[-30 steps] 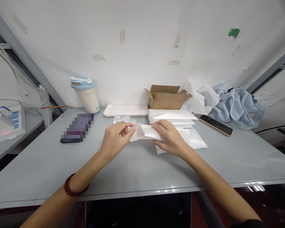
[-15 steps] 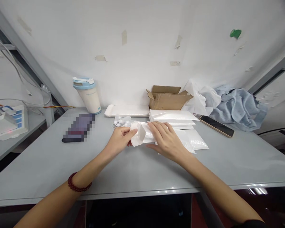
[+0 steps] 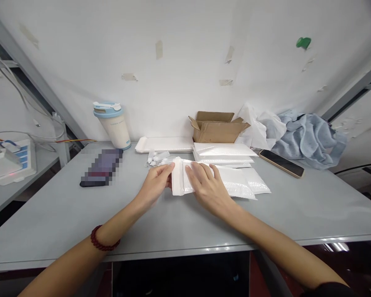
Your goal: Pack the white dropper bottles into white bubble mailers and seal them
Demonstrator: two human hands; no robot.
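A white bubble mailer (image 3: 178, 187) is between my two hands above the middle of the desk. Its flap end faces left and lies flat, with a crease running across it. My left hand (image 3: 156, 179) is closed on the edge of the flap, thumb on top. From the right, my right hand (image 3: 208, 185) grips the mailer's body, fingers laid over the top; its thumb is hidden. Just beyond my left hand lie several small clear and white pieces (image 3: 157, 157). Another bubble mailer (image 3: 258, 181) lies on the desk to the right, partly covered by the held one.
Stacked mailers (image 3: 225, 149) lie behind my right hand, and flat mailers (image 3: 167, 144) by the wall. At the back stand an open cardboard box (image 3: 219, 131) and a cup (image 3: 115, 130). Phones lie left (image 3: 102, 167) and right (image 3: 281, 163), near blue cloth (image 3: 312, 138).
The flap, earlier curled up with the mailer's mouth gaping, now lies flat. My right hand has moved slightly left and down over the mailer; my left hand stays at the flap.
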